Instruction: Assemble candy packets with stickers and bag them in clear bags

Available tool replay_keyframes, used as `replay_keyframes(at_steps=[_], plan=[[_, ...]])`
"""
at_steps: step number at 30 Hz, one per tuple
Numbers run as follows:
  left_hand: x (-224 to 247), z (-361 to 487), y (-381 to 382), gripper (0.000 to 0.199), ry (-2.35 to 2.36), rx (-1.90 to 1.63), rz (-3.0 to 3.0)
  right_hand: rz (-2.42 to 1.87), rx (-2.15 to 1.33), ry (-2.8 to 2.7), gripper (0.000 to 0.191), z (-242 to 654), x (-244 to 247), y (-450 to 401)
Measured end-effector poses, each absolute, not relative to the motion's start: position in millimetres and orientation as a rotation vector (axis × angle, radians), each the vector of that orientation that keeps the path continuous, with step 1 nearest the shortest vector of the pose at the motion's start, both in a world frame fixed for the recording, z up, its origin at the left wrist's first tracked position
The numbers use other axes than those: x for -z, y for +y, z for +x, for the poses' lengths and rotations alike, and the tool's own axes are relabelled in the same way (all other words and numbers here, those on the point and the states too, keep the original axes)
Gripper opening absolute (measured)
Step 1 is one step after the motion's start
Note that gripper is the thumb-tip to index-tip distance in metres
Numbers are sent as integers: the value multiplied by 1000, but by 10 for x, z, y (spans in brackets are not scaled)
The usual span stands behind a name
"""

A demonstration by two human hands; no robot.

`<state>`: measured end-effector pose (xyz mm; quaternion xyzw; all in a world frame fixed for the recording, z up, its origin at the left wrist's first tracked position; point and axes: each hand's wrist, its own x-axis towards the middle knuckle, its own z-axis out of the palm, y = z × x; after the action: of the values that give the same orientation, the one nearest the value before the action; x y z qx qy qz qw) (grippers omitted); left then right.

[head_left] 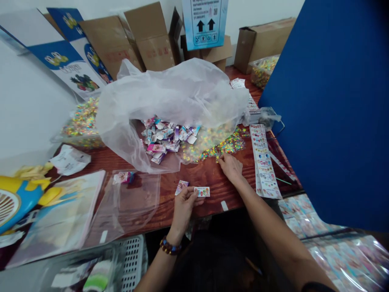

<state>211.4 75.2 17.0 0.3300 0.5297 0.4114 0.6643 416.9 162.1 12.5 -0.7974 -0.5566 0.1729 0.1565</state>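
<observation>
My left hand point(184, 207) rests at the table's near edge, its fingertips on a small printed sticker card point(202, 192). A second small picture card point(181, 187) lies against those fingers. My right hand point(230, 167) reaches forward, fingertips at the edge of a heap of shiny multicoloured confetti-like pieces point(215, 146). Whether those fingers pinch anything is hidden. Beside the heap lies a pile of small printed paper pieces point(167, 140), partly inside a crumpled clear plastic bag point(170, 97). A long sticker sheet point(263, 162) lies to the right on the reddish wooden table point(200, 178).
A tall blue panel point(328, 109) fills the right side. Cardboard boxes point(152, 36) stand behind the table. Tubs of shiny pieces sit at the back right point(263, 71) and left point(82, 121). A clear plastic sleeve point(136, 202) lies near my left hand, above a white basket point(132, 259).
</observation>
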Motion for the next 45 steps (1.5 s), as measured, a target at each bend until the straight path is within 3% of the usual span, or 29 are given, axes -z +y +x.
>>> replay_keyframes(at_steps=[3,7,10,18,22,26,30,34,38,45], plan=[[-176,2088,779,37,1220,-951,746,-2023,-667,-1698,17,4211,-153,1510],[-180,2069,838,36,1228,-915,843,-1321,-1130,-2004,15,4180,-310,1279],[-186,2071,871,32,1211,-828,939,-1154,-1163,-2209,13,4081,-437,1165],[-249,2065,842,30,1148,-802,975,-1229,-977,-2371,11,3913,-496,1191],[-263,2031,872,28,1167,-879,970,-1323,-975,-2120,5,3864,-401,1133],[-286,2015,939,29,1131,-975,906,-1328,-1312,-1580,27,3785,-210,1037],[-308,2062,949,29,1108,-964,932,-1268,-1543,-1270,29,3686,-59,982],[-323,1990,1078,24,1202,-856,1340,-1304,-1430,-1164,26,3731,4,960],[-415,1668,1581,25,1710,-663,2104,-1423,-1311,-1147,27,3899,115,880],[-588,1320,2435,42,1993,-451,2358,-1478,-1225,-1312,26,3930,206,796]])
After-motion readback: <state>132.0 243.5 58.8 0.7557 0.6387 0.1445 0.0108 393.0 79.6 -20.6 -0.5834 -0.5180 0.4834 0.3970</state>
